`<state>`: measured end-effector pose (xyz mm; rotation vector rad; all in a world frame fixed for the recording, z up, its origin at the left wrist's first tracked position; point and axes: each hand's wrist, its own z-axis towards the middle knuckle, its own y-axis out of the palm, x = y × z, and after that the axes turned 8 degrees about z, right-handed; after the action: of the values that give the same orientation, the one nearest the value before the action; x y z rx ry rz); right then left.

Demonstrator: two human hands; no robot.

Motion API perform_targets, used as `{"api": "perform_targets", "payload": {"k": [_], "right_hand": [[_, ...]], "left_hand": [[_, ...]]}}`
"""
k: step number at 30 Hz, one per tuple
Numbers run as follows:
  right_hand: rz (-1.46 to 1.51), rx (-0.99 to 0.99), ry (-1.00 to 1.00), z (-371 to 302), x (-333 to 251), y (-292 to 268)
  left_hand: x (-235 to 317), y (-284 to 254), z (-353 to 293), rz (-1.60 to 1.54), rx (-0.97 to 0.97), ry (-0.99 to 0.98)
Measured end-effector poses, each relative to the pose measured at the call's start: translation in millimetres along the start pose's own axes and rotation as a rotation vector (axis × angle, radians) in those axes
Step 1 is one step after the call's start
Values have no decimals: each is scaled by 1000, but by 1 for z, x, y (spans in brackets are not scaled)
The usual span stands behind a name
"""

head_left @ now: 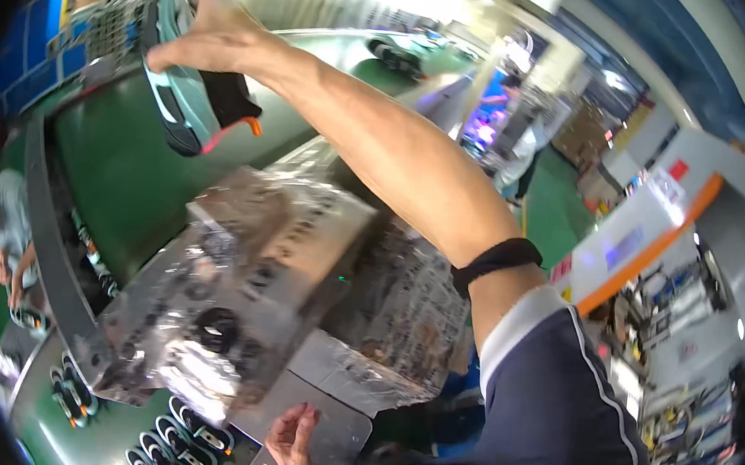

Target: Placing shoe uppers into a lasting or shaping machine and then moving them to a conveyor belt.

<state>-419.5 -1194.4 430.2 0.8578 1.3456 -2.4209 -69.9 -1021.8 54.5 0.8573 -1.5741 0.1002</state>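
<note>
Your right hand (211,39) grips a teal-black shoe (188,102), far left by green belt (118,151); your left hand (292,440), near, loose. Plastic-wrapped cartons (313,235) between, contents hidden; more shoes (164,447) near left.

The green surface (53,421) at lower left bears several dark, teal-edged shoes (175,441).

open rm over grn belt (117,160), wrapped boxes (308,244) in way btwn belt & L hand (291,442)

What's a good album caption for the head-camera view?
Right hand holding a teal-and-black shoe over a green surface, left hand low near plastic-wrapped packages.
</note>
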Motion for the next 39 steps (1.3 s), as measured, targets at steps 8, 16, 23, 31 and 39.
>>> {"api": "perform_targets", "payload": {"k": [8, 16, 23, 31, 39], "right_hand": [[-406, 550, -327, -290, -112, -149], [-914, 690, 312, -560, -116, -117], [182, 1384, 435, -873, -146, -80], [-79, 2155, 889, -1085, -270, -11], [-534, 2466, 952, -1191, -354, 17]], "left_hand": [[82, 147, -15, -27, -615, 333], [21, 298, -71, -109, -775, 139], [-93, 378, -226, 228, -1294, -62], [-225, 464, -432, 479, -1955, -103], [-408, 625, -560, 1025, -1793, 410]]}}
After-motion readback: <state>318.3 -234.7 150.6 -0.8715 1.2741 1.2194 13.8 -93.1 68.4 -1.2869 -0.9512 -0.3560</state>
